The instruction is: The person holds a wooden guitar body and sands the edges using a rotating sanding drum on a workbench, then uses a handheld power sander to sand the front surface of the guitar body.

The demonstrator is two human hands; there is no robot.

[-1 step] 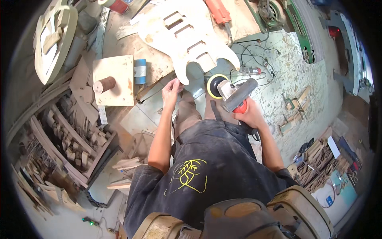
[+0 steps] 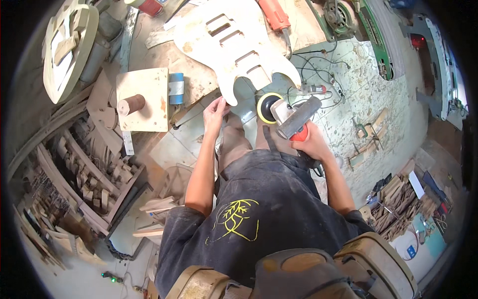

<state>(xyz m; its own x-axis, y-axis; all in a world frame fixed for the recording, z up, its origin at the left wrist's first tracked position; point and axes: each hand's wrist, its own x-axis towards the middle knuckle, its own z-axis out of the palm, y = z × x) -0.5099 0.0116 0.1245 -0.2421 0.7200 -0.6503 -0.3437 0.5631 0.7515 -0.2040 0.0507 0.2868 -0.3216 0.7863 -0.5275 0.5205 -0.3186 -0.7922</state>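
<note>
A pale wooden electric guitar body point(image 2: 199, 35) with several routed slots lies on the workbench, its two horns reaching over the near edge. My left hand point(image 2: 215, 115) is closed at the tip of the left horn, fingertips pinching it. In my right hand point(image 2: 309, 143) is an angle grinder point(image 2: 299, 133), gripped by its red body. A round disc point(image 2: 269, 108) with a yellow rim and black centre is fitted to it, just below the gap between the horns and apart from the wood. A grey cylinder lies across the grinder and partly hides it.
The workbench point(image 2: 196, 82) carries a square board point(image 2: 154, 107) with a round wooden post, a blue roll point(image 2: 176, 88) and a red power tool point(image 2: 274, 16). Cables point(image 2: 323, 74) trail over the floor at right. Wood offcuts fill a rack point(image 2: 107, 174) at left; another guitar-shaped body point(image 2: 84, 55) stands upper left.
The grinder's disc has shifted very slightly to the left. My left hand stays at the horn, and the guitar body has not visibly moved.
</note>
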